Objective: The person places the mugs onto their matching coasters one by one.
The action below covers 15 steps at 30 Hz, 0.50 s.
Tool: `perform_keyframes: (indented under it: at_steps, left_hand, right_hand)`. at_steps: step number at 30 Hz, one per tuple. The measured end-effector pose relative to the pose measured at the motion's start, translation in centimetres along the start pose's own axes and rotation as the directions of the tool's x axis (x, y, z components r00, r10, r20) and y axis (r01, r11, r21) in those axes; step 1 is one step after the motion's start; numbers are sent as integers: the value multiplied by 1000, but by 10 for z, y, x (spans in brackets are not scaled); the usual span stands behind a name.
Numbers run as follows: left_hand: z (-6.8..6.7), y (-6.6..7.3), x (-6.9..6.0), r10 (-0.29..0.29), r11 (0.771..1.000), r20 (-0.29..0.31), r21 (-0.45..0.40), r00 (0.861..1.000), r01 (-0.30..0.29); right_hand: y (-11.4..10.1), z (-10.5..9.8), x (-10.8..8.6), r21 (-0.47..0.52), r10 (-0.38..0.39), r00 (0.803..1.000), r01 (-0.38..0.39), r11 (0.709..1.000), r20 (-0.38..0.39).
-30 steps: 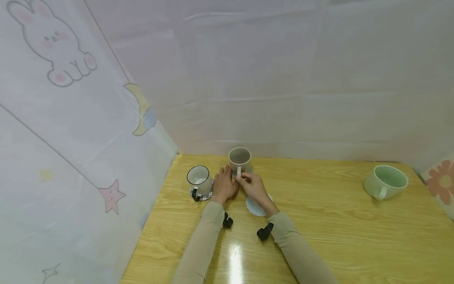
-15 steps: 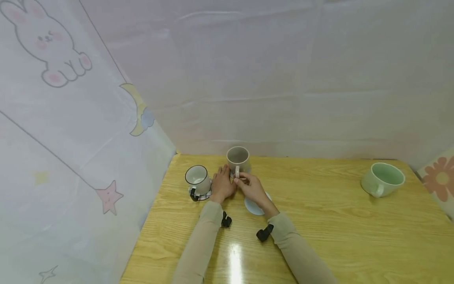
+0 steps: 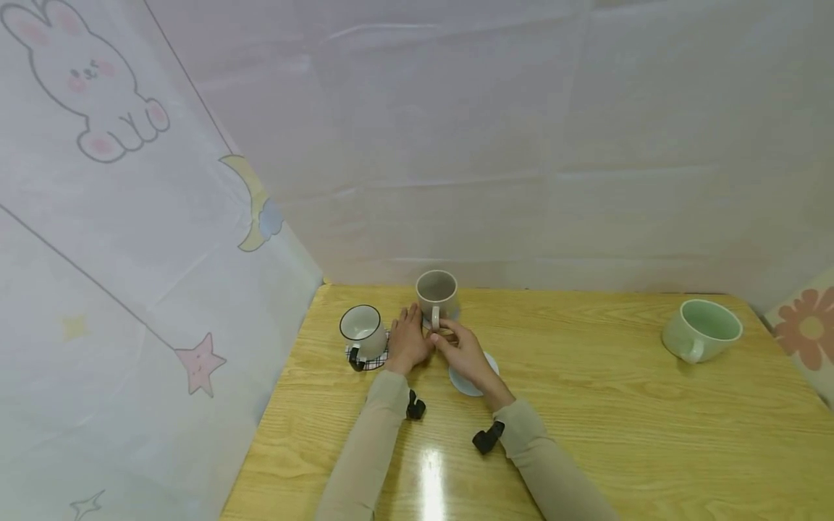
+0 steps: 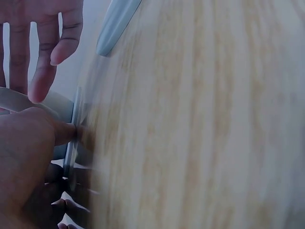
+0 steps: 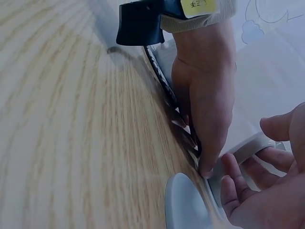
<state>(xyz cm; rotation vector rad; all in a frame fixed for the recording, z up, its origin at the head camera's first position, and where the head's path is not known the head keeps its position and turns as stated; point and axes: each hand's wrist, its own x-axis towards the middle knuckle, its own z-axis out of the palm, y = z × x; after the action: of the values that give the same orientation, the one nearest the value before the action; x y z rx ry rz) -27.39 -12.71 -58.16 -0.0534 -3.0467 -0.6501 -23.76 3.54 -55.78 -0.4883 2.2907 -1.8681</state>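
A grey mug (image 3: 436, 286) stands upright on a thin pale coaster (image 4: 70, 155) near the table's back edge, its handle (image 5: 250, 148) toward me. My left hand (image 3: 407, 341) lies low beside the mug with fingers stretched out. In the left wrist view its thumb touches the coaster's edge. Close to the handle is my right hand (image 3: 461, 351). Both wrist views show its fingers loosely extended and spread, the thumb apart from the handle. Whether a fingertip still touches the handle is hard to tell.
Left of my left hand, a white mug (image 3: 363, 331) with black rim and handle sits on a checked coaster (image 3: 376, 364). A round pale coaster (image 3: 465, 381) lies beneath my right wrist. The wide green mug (image 3: 702, 329) stands far right. A printed cloth (image 3: 482, 145) hangs behind.
My right fingers have eased off the mug's handle and shifted slightly toward me. The left hand and the grey mug stay in place. The head view has turned slightly.
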Motion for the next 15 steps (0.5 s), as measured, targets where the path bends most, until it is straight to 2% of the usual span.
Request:
perform_keyframes:
  at_steps: [7,15]
  left_hand:
    - [0,0,0,7,1000,-9,-10,1000,-7]
    - [4,-4,3,-6,999,31,-44,1000,7]
  right_hand:
    - [-1,-2,-4,15,-1,1000,1,1000,-21]
    - [-5,-3,-9,-2,18,999,-18,1000,-41]
